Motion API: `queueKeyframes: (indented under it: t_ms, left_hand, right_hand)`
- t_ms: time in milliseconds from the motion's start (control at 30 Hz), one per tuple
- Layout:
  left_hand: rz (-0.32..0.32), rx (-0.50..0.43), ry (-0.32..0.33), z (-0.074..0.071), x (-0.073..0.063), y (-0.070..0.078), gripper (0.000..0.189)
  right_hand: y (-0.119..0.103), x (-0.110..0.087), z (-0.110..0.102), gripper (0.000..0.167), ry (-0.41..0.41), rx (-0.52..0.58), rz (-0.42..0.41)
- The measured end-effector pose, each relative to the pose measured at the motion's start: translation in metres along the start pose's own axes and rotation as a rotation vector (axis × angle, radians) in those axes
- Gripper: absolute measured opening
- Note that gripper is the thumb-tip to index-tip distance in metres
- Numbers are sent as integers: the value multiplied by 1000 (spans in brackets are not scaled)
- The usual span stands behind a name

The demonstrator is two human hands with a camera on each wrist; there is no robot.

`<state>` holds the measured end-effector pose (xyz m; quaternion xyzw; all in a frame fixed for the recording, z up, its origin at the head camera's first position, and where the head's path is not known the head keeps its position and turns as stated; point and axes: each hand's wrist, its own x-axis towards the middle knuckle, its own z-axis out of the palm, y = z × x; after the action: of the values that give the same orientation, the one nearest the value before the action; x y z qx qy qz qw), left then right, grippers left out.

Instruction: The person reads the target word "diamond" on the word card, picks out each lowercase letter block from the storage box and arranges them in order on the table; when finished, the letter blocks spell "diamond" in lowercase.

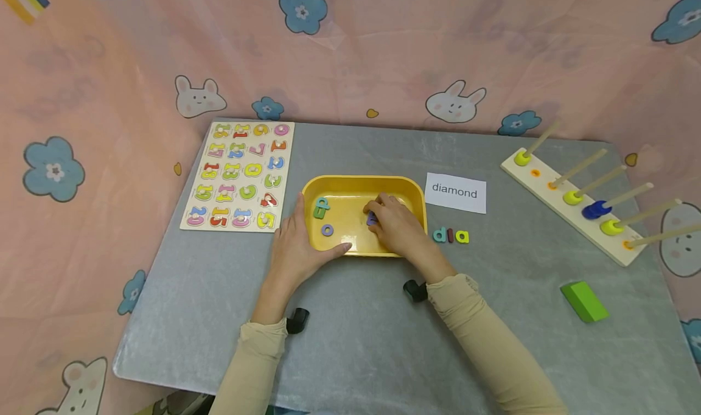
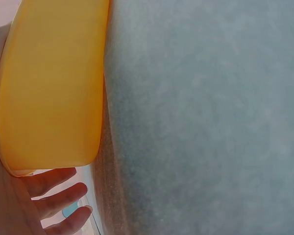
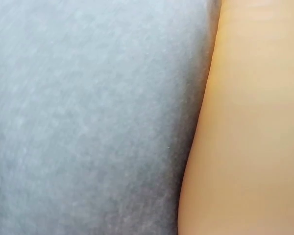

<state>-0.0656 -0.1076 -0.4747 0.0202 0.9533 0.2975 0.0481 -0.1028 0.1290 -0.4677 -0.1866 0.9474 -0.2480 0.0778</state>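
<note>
A yellow tray (image 1: 358,184) stands on the grey table. My left hand (image 1: 298,244) rests at its left end, thumb over the near rim and fingers along the side; in the left wrist view, loosely extended fingers (image 2: 63,200) show past the tray's end wall (image 2: 51,93). Inside the tray, my right hand (image 1: 397,223) pinches a purple letter (image 1: 372,218), mostly covered by the fingers. Left of it lie a teal letter (image 1: 323,203), a green letter (image 1: 319,213) and a purple ring-shaped letter "o" (image 1: 327,230). The right wrist view shows no fingertips.
Right of the tray lie a card reading "diamond" (image 1: 456,193) and the letters "d" (image 1: 439,235), "i" (image 1: 451,235) and "a" (image 1: 462,237). A number puzzle board (image 1: 238,177) is at left. A peg board (image 1: 569,205) and green block (image 1: 584,302) are at right.
</note>
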Motion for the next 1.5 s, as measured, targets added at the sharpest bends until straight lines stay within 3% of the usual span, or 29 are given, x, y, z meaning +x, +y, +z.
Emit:
queueKeyframes:
  t_ms: [200,567,667,833,1167,1300,1500]
  left_hand:
    - [-5,-5,-6,-1,-1,1,146]
    - [-2,0,1,-1,0,-1,145]
    - [-5,-2,-3,-1,0,-1,146]
    - [-16,2,-11,-2,0,0,146]
    - [-19,-1,1,-1,0,-1,146]
    - [-9,-3,5,0,-1,0,146]
    - [0,-7,10,1,0,0,145]
  right_hand:
    - [0,-1,-1,28,-8,53,13]
    - [0,1,-4,6,-64,191,36]
    - [0,0,-5,12,-60,230,44]
    - [-2,-5,-10,24,5,314,28]
    - [9,-38,-33,14,175,517,-12]
    - [25,-57,-43,13,223,511,17]
    - [54,-85,-60,17,363,435,38]
